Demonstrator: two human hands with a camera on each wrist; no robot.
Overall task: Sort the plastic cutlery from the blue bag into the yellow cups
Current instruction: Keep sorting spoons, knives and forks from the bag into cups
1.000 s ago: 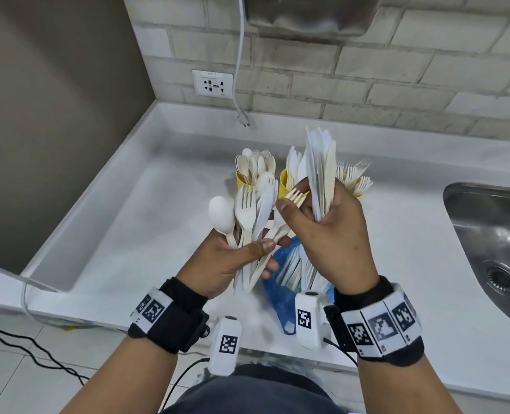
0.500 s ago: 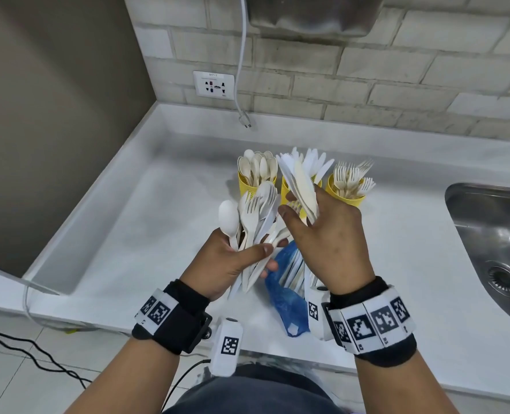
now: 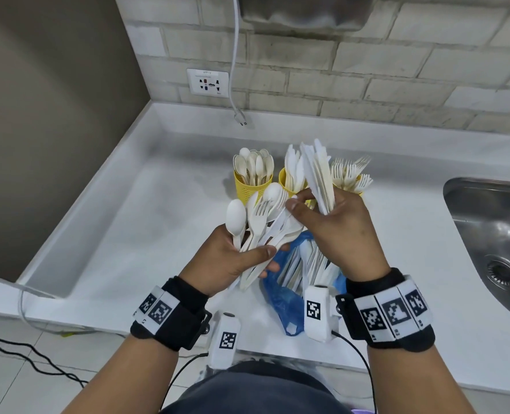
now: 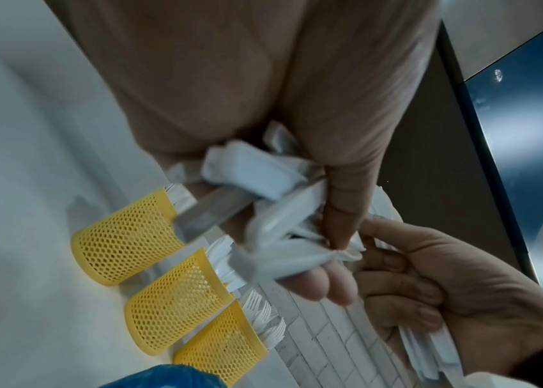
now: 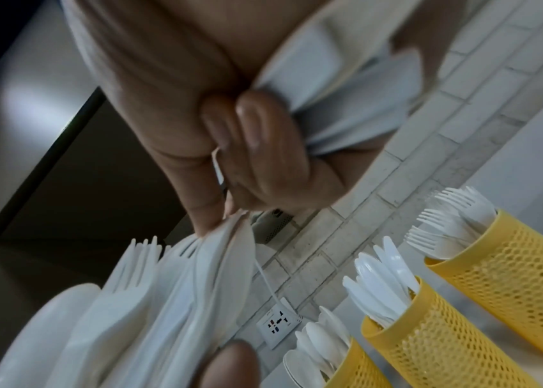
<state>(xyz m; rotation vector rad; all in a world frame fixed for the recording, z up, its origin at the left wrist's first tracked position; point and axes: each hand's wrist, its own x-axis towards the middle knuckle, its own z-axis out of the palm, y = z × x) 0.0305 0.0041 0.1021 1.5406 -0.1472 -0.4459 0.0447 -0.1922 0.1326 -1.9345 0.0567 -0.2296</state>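
Note:
Three yellow mesh cups stand in a row on the white counter: a spoon cup (image 3: 252, 189), a knife cup (image 3: 286, 182) and a fork cup (image 3: 359, 191). My left hand (image 3: 256, 255) grips a mixed bundle of spoons, forks and knives (image 3: 258, 216) in front of the cups. My right hand (image 3: 307, 204) grips an upright sheaf of knives (image 3: 319, 177) in its curled fingers. Its thumb and forefinger pinch at a piece at the top of the left bundle. The blue bag (image 3: 286, 297) lies below my hands with more cutlery inside. The cups also show in the left wrist view (image 4: 124, 236) and the right wrist view (image 5: 429, 336).
A steel sink (image 3: 486, 234) is sunk into the counter at the right. The brick wall behind carries a socket (image 3: 207, 83) and a dangling plug (image 3: 240, 118). A brown wall closes the left side. Cables lie on the floor (image 3: 23, 360).
My right hand dipped its knives toward the middle cup, then rose again with them upright. Its thumb and forefinger are back at the left bundle. My left hand has barely moved.

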